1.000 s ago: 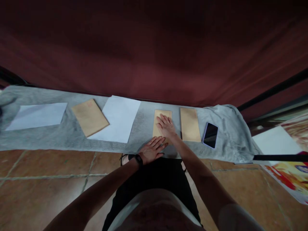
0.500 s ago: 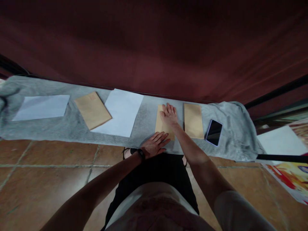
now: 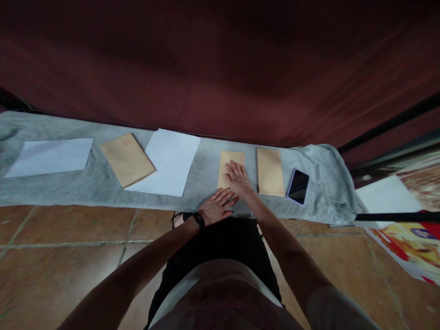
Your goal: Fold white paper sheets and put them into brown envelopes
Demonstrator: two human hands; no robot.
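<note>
I see my right hand (image 3: 237,179) pressed flat, fingers spread, on the brown envelope (image 3: 231,165) lying on the grey cloth (image 3: 202,176); my left hand (image 3: 217,207) lies open at its near edge; a second envelope (image 3: 270,171) and a phone (image 3: 298,186) sit just right

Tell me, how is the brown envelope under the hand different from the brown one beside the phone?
The pressed envelope is half hidden under the flat right hand; the free envelope lies bare. The free envelope sits beside the phone; the pressed envelope is further from it. Both are brown and flat on the grey cloth.
</note>
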